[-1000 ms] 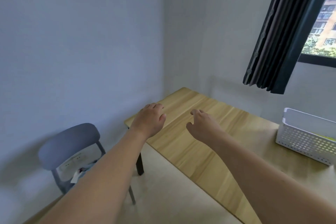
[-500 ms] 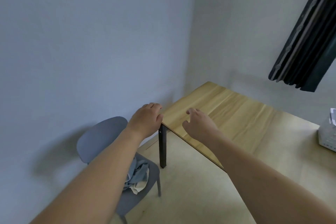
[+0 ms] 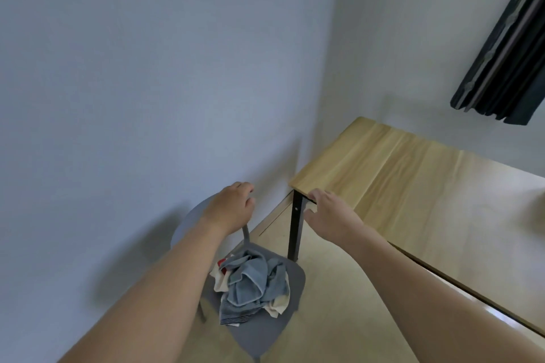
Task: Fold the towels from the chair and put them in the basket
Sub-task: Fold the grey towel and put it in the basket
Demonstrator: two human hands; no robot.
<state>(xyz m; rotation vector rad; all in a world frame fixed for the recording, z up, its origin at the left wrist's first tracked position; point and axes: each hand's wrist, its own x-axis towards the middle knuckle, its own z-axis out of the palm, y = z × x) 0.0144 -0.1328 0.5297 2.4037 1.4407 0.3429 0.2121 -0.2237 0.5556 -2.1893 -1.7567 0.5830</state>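
Observation:
A crumpled heap of towels [image 3: 253, 284], blue-grey on top with cream and a bit of red beneath, lies on the seat of a grey chair [image 3: 265, 330] at the lower middle. My left hand [image 3: 233, 206] hangs in the air in front of the chair's backrest, fingers loosely curled, holding nothing. My right hand [image 3: 327, 215] is stretched out near the table's corner, fingers relaxed and empty. Both hands are well above the towels. The basket is out of view.
A light wooden table [image 3: 413, 186] with a black leg [image 3: 295, 227] stands to the right of the chair, against the wall. A dark curtain [image 3: 507, 62] hangs at the upper right. Pale floor lies between chair and table.
My view has swung left and down: the basket and window left the frame, and the chair with the towels came into full view. Both hands stayed stretched out and empty.

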